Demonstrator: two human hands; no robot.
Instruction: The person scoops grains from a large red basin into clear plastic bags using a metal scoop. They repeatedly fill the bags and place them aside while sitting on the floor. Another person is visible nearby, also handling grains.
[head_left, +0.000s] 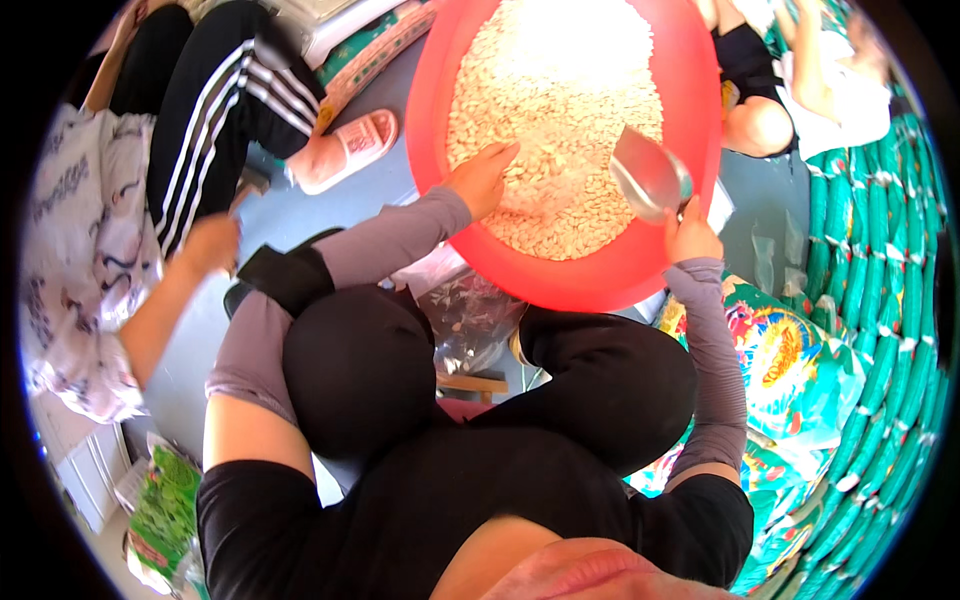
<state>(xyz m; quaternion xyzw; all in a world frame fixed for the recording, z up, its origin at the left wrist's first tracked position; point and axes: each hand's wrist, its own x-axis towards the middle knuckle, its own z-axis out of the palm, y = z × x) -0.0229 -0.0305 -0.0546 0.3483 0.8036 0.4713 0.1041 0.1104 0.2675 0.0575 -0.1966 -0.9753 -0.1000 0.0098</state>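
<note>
A large red plastic tub stands before my knees, holding a broad heap of pale seeds or nuts; bright light washes out its far end. My right hand grips the handle of a shiny metal scoop over the tub's right side. No seeds can be made out in the scoop. Over the left part of the heap, my left hand pinches what looks like a clear plastic bag. The bag's outline is faint against the seeds, so its contents cannot be told.
At left sits a person in striped trousers, one slippered foot near the tub. Another person is at upper right. Green packed rolls line the right side beside printed bags. Clear plastic lies below the tub.
</note>
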